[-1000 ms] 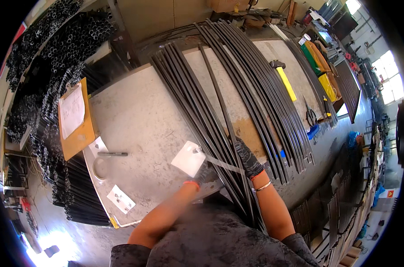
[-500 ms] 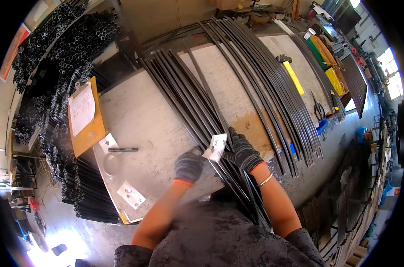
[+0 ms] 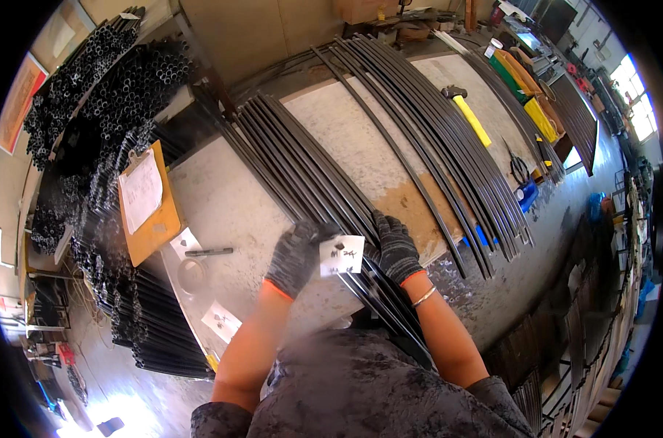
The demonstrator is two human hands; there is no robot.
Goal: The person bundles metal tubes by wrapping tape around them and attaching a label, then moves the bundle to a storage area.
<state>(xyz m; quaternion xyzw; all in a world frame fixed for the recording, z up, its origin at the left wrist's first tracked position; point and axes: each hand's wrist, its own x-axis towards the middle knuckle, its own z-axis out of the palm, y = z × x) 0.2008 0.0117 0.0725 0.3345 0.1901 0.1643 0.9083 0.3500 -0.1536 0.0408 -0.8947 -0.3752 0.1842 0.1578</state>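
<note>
A bundle of long dark metal tubes [image 3: 295,150] runs from the far left of the table to my body. My left hand [image 3: 293,255], in a dark grey knit glove with an orange cuff, is closed at the bundle's left side, slightly smeared by motion. My right hand [image 3: 397,248], gloved the same way, grips the right side with its fingers along the outermost tube. Between the hands, a white paper label [image 3: 341,255] with dark handwriting lies over the tubes. How it is fastened cannot be made out.
More tubes [image 3: 426,131] lie to the right, near a yellow-handled hammer [image 3: 472,120] and scissors [image 3: 519,171]. On the left are a clipboard [image 3: 163,219], a black marker [image 3: 209,252], a tape roll [image 3: 193,276] and another label [image 3: 221,321]. Stacked tubes [image 3: 138,77] stand beyond.
The fanned tubes have come together into an even bundle. The label has turned flatter and shifted slightly left. My left hand has moved up and left; my right hand has barely moved.
</note>
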